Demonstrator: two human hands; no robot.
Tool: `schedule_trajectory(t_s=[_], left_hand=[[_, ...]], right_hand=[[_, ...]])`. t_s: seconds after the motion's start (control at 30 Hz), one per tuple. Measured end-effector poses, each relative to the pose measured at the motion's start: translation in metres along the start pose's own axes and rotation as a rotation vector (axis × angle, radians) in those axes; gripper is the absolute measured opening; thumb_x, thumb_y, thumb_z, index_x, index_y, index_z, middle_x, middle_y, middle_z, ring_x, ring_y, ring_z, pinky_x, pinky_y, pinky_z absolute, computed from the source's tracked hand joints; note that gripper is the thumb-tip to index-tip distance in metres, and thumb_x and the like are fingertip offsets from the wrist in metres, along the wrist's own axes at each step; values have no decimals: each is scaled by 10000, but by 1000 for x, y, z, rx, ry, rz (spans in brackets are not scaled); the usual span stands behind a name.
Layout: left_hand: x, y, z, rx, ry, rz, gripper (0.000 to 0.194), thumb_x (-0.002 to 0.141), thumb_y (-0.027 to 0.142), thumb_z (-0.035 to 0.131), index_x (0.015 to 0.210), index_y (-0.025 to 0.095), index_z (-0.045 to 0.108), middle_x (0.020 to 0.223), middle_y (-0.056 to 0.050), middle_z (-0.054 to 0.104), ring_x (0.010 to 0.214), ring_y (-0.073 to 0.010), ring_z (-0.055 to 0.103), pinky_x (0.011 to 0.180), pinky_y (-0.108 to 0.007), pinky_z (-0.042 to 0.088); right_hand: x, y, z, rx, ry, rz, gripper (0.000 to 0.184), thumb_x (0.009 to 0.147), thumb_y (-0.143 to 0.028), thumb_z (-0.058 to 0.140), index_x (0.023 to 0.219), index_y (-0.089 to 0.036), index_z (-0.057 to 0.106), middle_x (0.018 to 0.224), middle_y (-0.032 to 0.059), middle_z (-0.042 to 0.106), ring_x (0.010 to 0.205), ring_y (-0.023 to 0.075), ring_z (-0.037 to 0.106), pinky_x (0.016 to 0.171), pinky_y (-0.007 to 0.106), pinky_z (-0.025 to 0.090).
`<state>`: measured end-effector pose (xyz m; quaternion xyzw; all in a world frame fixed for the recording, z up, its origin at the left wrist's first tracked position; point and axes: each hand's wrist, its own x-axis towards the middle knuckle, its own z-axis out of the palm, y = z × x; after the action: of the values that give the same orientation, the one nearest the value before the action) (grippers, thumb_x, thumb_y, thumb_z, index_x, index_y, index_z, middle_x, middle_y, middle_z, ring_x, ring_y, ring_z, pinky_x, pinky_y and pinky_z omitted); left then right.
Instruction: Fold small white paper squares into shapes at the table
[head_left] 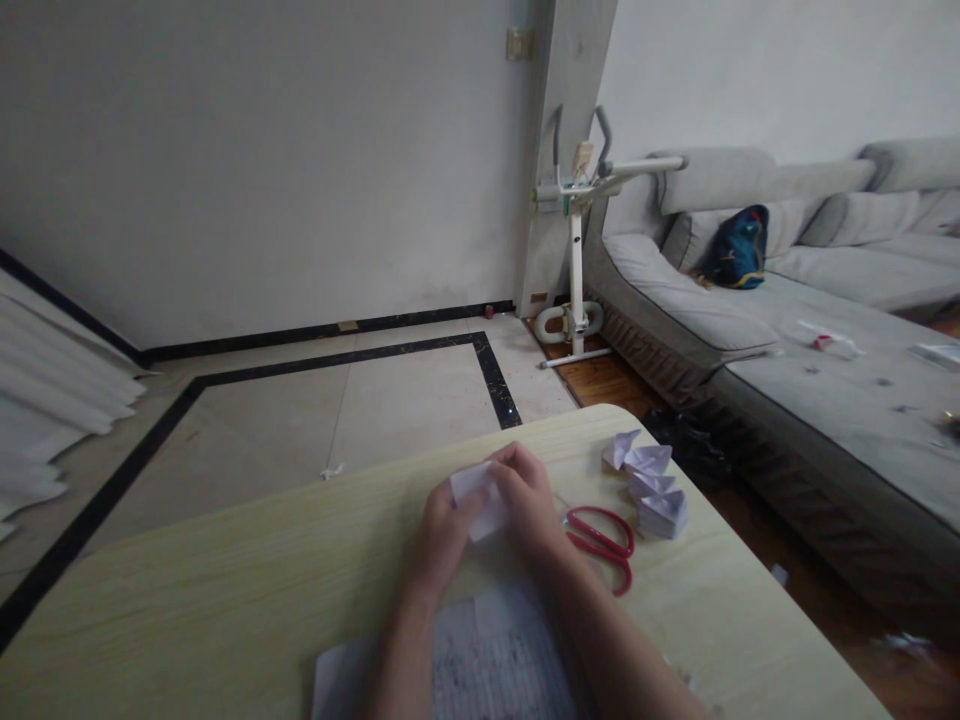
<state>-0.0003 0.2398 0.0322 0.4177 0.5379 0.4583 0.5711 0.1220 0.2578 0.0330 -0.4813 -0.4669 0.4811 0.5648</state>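
Observation:
A small piece of white paper is held between both hands above the wooden table. My left hand grips its left side, thumb on top. My right hand pinches its upper right part, fingers curled behind it. To the right of my right hand lie scissors with red handles; their blades are mostly hidden by my wrist. Beyond them stand several folded white paper pieces in a row. Under my forearms is a sheet of lined paper with writing, partly covered.
The pale wooden table has a rounded far right corner. On its right are a grey sofa with a dark blue bag and a black plastic bag on the floor. White exercise equipment stands by the wall.

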Motion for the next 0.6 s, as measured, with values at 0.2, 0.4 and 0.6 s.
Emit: schedule_trajectory(t_s=[0.2,0.4,0.6], left_hand=[[1,-5,-1,49,25,6,337,738,244,679,1056,139,716,848,-48,770,743,-225,697,628,-256,502],[1,-4,-1,62,8,-12,373,742,266,674,1093,144,703,874,-53,770,762,-234,699,644,-268,510],[1,-8,-2,48,22,-3,374,736,276,672,1081,137,704,860,-63,771,792,-249,701,675,-285,516]], right_hand=[[0,1,-1,0,2,-7,88,741,-227,571,662,-187,561,625,-27,558,610,144,506,568,240,402],[0,0,0,-13,8,-35,84,739,-226,561,666,-185,570,628,-22,567,626,150,516,583,245,403],[0,2,0,7,14,-18,92,732,-214,545,643,-191,537,605,-33,534,606,144,488,561,239,387]])
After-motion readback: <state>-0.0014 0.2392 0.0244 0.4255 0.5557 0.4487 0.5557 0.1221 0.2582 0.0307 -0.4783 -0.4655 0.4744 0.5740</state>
